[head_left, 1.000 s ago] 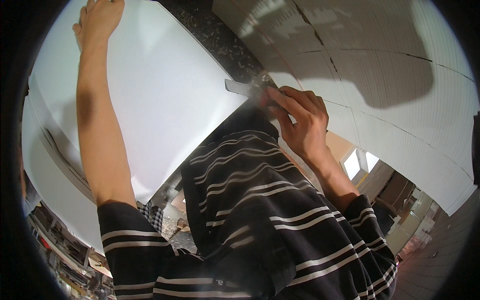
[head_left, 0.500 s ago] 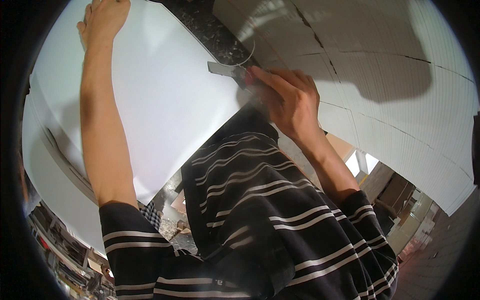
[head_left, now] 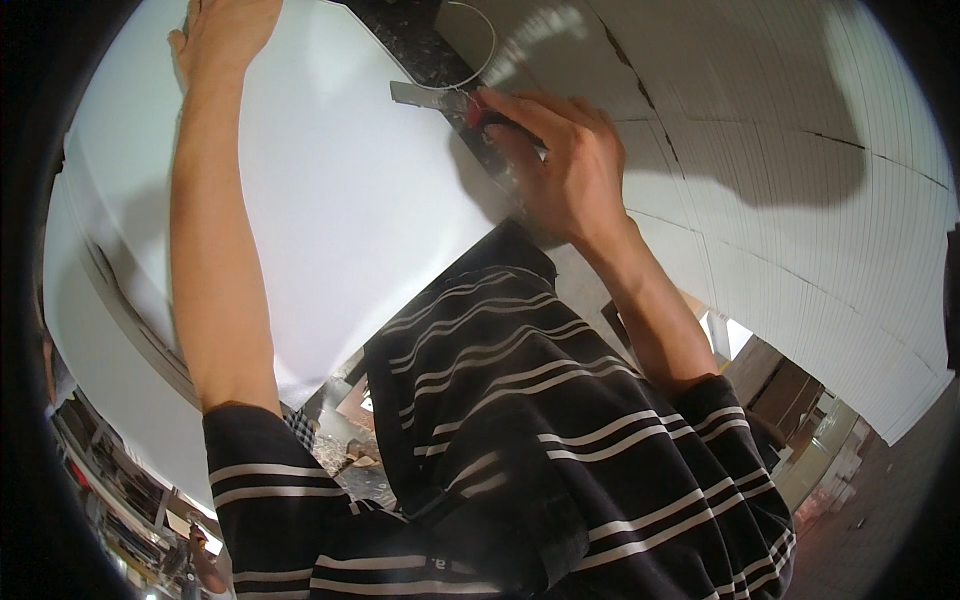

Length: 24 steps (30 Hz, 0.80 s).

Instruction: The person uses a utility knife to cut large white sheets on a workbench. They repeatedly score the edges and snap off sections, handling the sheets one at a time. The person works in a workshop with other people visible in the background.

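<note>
A large white panel lies in front of me, its right edge running diagonally. My left hand rests on the panel's far left part, thumb spread; the top of the picture cuts off its fingertips. My right hand is closed round a hand tool with a flat grey metal blade and a red part by the fingers; its grip is mostly hidden. The blade lies across the panel's right edge. From beside the blade a thin pale strip curls up in a loop.
A tall stack of white sheets or panels fills the right side. Dark, littered floor shows between it and the panel. More white panels lie at the left. Shelving with mixed items stands at the lower left.
My right hand and the blade have moved farther away along the panel's edge and slightly left. The pale strip's loop has grown. My left hand has shifted slightly right.
</note>
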{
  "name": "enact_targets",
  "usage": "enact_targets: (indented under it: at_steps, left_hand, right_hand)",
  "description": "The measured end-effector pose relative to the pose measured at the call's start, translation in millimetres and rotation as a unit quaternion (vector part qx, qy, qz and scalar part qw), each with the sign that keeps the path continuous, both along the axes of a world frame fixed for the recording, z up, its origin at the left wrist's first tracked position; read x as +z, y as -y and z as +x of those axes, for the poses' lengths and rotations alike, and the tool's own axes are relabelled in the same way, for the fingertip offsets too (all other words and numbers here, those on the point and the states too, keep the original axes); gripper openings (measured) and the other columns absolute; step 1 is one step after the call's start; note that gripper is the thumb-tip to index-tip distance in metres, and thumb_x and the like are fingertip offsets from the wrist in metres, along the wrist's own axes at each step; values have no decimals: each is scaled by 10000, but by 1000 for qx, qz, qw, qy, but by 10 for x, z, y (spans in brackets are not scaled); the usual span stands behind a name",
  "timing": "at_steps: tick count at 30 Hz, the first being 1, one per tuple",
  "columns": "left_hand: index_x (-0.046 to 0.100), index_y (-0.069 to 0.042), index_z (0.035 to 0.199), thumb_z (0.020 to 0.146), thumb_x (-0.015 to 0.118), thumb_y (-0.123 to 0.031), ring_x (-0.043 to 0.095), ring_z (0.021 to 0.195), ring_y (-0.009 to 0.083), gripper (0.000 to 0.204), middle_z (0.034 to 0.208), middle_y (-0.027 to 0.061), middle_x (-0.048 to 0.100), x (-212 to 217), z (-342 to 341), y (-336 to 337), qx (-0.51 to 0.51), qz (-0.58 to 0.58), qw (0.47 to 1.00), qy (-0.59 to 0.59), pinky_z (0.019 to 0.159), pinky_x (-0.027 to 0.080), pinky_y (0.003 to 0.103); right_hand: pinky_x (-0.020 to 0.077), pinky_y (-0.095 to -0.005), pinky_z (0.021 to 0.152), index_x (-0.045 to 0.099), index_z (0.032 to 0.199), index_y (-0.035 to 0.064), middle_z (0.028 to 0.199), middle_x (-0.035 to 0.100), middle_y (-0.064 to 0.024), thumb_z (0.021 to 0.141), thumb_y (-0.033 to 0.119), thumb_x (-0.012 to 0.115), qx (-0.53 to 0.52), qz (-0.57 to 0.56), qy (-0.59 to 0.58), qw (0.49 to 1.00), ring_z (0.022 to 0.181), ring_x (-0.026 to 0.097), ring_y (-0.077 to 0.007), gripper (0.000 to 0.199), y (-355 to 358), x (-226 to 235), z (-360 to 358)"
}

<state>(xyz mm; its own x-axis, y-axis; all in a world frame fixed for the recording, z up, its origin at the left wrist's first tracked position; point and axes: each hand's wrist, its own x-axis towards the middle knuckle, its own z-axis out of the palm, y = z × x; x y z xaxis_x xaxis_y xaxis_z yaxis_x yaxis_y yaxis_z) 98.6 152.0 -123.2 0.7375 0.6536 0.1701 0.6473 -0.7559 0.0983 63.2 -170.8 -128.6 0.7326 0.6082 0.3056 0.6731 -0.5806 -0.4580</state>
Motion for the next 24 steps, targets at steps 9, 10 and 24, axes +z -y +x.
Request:
enact_targets:
  at_steps: [9,10,24]
  left_hand:
    - [439,-151,1567,1034,509,-184,416,1491,371,539,1585,209,473,-74,-21,-69,-10,-2,995,102,1262,291,513]
    - [443,-157,1564,1024,511,-160,450,1465,380,544,1563,218,497,-72,-28,-83,-7,-3,992,128,1246,327,505]
    - [473,-145,1544,959,469,-18,648,1181,464,599,1385,304,611,-22,-17,-146,24,-124,968,216,1058,517,498]
  right_hand:
    - [562,-413,791,798,1130,156,1029,783,-68,876,164,789,14,31,10,999,854,722,-307,254,-359,-80,314]
    - [566,-414,766,807,1113,178,1017,786,-53,866,180,805,10,25,10,1000,826,727,-293,247,-398,-88,349]
    - [550,-410,778,807,1141,191,1015,793,-49,889,214,809,65,57,38,995,861,738,-272,253,-735,-204,771]
